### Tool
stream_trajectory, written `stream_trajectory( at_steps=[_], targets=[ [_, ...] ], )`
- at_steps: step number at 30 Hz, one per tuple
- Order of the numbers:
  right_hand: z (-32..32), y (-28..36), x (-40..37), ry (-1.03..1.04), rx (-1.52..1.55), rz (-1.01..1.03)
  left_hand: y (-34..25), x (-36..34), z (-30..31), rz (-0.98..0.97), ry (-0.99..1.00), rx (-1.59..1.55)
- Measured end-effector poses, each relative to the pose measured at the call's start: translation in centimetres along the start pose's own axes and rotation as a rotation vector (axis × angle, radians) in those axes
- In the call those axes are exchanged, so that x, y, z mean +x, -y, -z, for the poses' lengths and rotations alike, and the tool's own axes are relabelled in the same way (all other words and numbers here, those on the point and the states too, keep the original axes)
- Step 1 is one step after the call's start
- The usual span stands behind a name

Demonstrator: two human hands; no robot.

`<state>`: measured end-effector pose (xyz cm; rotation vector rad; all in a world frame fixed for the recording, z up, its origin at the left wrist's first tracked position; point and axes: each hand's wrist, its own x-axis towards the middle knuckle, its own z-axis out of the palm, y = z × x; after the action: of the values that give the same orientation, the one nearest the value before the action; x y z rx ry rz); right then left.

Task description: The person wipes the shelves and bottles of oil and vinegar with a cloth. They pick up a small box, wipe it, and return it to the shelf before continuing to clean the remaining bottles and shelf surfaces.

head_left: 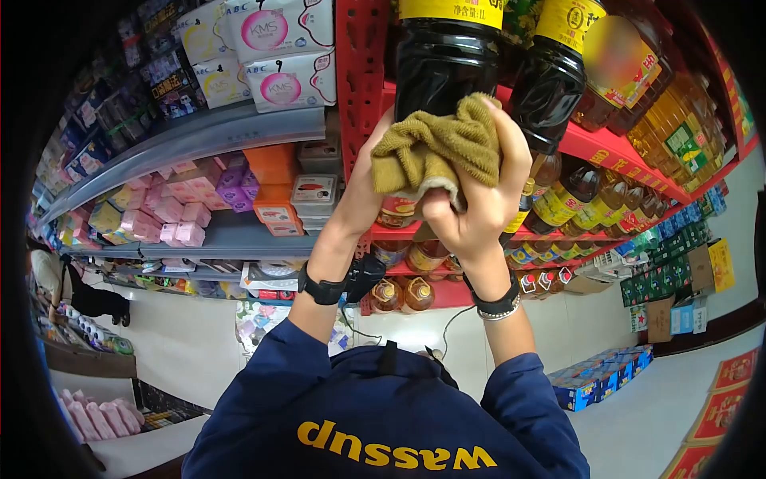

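Pink packs (171,215) left shelf; oil bottles (678,120) right.

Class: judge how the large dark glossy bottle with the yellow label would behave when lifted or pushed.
The large dark glossy bottle is probably heavy: it looks full to the label. Its shiny surface may be slippery, though the mustard towelling cloth over its lower part should aid grip.

The white packages (281,30) on the upper left shelf carried "ABC" at one corner and "KMS" inside a pink circle, repeated on the pack beneath. The yellow label (452,9) of the dark bottle (439,68) bore Chinese characters ending in "1L". The navy sweatshirt (396,415) showed "wassup" in yellow letters, upside down to the camera; other shelf labels were too small to read.
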<state>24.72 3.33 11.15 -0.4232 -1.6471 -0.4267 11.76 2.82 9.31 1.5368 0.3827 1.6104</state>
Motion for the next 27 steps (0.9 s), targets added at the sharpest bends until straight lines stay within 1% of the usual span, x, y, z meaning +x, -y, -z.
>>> stream_trajectory(
  at_steps=[1, 3, 4, 5, 7, 9, 11, 12, 15, 17, 19, 20, 21, 22, 23, 24, 25, 27],
  targets=[
    [0.1, 0.2, -0.3, 0.008, -0.019, 0.013, -0.1, 0.0, -0.1, 0.002, 0.002, -0.004],
    [0.5, 0.6, -1.0, 0.020, -0.024, 0.016, -0.9, 0.1, -0.6, 0.170, -0.074, -0.354],
    [0.6, 0.8, -1.5, 0.035, -0.017, -0.003, -0.5, 0.2, -0.6, 0.156, -0.117, -0.335],
    [0.7, 1.0, -2.1, 0.052, -0.009, -0.022, 0.0, 0.2, -0.2, 0.153, -0.117, -0.339],
    [0.8, 1.5, -3.2, 0.100, -0.018, -0.007, 0.9, 0.4, 0.5, 0.291, -0.139, -0.399],
    [0.5, 1.8, -4.0, 0.134, -0.070, 0.057, 1.4, 0.5, 1.0, 0.284, -0.147, -0.462],
    [0.7, 2.3, -4.2, 0.157, -0.064, 0.025, 1.8, 0.7, 1.5, 0.316, -0.116, -0.571],
    [0.8, 2.6, -4.0, 0.148, 0.014, -0.033, 1.4, 0.9, 1.1, 0.255, -0.141, -0.537],
    [1.0, 2.4, -3.9, 0.057, 0.236, -0.175, 1.6, 0.9, 1.4, 0.244, -0.106, -0.573],
    [1.9, 2.1, -2.7, 0.006, 0.214, -0.203, 1.9, 0.9, 1.5, 0.253, -0.085, -0.546],
    [1.5, 2.2, -1.3, -0.146, 0.292, -0.476, 1.5, 0.9, 0.5, 0.198, -0.075, -0.454],
    [1.2, 1.7, -0.4, -0.132, 0.232, -0.431, 1.2, 1.1, -0.1, 0.169, -0.077, -0.456],
    [0.8, 0.9, 0.7, -0.119, 0.171, -0.385, 1.1, 1.1, -0.4, 0.200, -0.107, -0.491],
    [0.2, 0.1, 1.8, -0.011, 0.178, -0.297, 1.1, 0.9, -0.8, 0.092, -0.083, -0.383],
    [-0.5, -0.4, 2.7, 0.015, -0.048, -0.084, 1.2, 0.8, -1.2, -0.018, -0.057, -0.274],
    [-0.6, -0.3, 2.6, 0.026, -0.082, -0.048, 1.6, 0.7, -1.2, 0.113, -0.214, -0.232],
    [-0.6, -0.3, 2.3, 0.038, -0.115, -0.012, 1.7, 0.7, -1.0, 0.133, -0.219, -0.301],
    [-0.6, 0.5, 0.7, 0.075, -0.130, -0.010, 1.7, 0.9, -0.5, 0.133, -0.181, -0.428]
  ],
)
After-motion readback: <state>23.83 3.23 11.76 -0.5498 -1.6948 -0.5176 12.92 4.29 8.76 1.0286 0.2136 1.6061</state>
